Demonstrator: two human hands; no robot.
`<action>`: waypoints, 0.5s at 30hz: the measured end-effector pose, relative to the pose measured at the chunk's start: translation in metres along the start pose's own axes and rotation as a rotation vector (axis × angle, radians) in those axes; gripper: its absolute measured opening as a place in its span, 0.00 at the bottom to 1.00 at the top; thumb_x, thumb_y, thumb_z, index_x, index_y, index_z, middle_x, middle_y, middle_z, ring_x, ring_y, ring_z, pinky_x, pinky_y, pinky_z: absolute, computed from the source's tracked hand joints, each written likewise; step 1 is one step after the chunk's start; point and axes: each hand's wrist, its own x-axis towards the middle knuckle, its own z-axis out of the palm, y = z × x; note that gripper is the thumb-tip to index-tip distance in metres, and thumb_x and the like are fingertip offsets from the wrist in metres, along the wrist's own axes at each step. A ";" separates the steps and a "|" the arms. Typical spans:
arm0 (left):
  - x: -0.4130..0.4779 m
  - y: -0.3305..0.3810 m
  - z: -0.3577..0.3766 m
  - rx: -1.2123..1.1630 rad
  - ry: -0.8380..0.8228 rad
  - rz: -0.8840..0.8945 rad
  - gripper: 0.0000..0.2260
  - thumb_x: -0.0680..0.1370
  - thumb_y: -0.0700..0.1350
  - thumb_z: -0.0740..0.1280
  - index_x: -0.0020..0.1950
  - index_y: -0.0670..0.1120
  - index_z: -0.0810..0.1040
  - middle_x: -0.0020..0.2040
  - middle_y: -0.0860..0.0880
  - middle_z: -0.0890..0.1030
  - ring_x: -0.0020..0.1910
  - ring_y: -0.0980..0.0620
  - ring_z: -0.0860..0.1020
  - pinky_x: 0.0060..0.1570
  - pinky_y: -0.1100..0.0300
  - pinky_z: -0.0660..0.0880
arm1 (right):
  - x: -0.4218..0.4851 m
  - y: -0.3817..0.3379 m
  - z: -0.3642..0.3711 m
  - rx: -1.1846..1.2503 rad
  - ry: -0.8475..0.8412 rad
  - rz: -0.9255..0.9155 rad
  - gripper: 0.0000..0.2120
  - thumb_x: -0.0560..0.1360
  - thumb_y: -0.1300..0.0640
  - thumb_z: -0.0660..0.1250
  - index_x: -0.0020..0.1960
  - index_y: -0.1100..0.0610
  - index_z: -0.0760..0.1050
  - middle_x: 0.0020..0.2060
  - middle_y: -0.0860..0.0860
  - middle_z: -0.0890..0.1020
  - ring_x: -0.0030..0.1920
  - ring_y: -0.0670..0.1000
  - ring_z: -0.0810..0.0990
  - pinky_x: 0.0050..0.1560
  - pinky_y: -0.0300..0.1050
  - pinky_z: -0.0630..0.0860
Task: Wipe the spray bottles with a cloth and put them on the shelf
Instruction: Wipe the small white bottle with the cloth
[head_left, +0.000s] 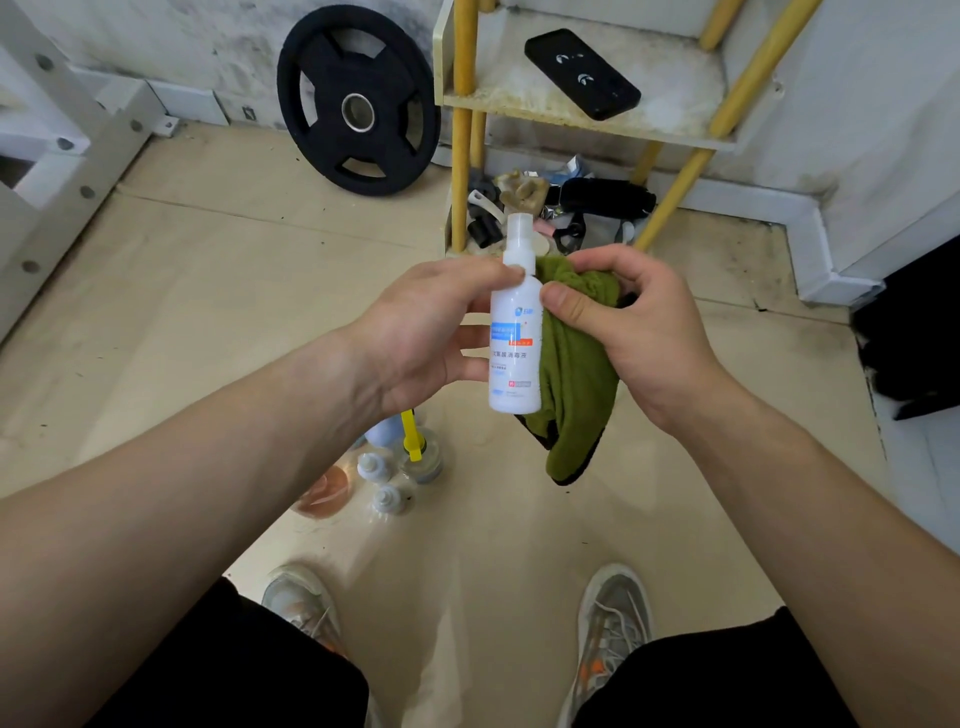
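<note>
Green cloth (574, 374) is pinched under the right thumb (566, 304) and pressed to the side of the white bottle (516, 332). The bottle is held upright in mid-air by the left hand (421, 338), thumb at the neck, fingers curled behind. The right hand (623, 332) is closed round the cloth. The smooth, light plastic is judged slippery, so the body is best gripped. More bottles (387, 467) stand on the floor (234, 291) below; the shelf (571, 111) lies ahead.
</note>
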 end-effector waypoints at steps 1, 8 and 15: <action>0.001 0.000 -0.001 0.009 0.020 0.002 0.08 0.80 0.43 0.68 0.55 0.42 0.82 0.51 0.41 0.82 0.49 0.41 0.82 0.53 0.37 0.81 | 0.000 0.000 0.000 -0.020 0.006 -0.012 0.11 0.68 0.53 0.80 0.48 0.46 0.82 0.47 0.46 0.85 0.48 0.44 0.84 0.48 0.43 0.81; 0.003 -0.004 0.001 0.017 0.138 0.061 0.11 0.79 0.39 0.67 0.59 0.36 0.80 0.47 0.41 0.82 0.41 0.41 0.82 0.48 0.38 0.82 | -0.007 -0.010 0.008 -0.265 -0.075 -0.194 0.14 0.71 0.55 0.74 0.56 0.46 0.80 0.55 0.45 0.83 0.56 0.43 0.82 0.55 0.39 0.79; -0.002 -0.008 0.012 -0.040 0.230 0.157 0.02 0.78 0.39 0.69 0.50 0.42 0.80 0.41 0.43 0.82 0.37 0.42 0.82 0.42 0.40 0.83 | -0.013 -0.011 0.017 -0.547 0.019 -0.343 0.09 0.71 0.58 0.76 0.49 0.51 0.79 0.44 0.40 0.75 0.48 0.43 0.74 0.48 0.26 0.66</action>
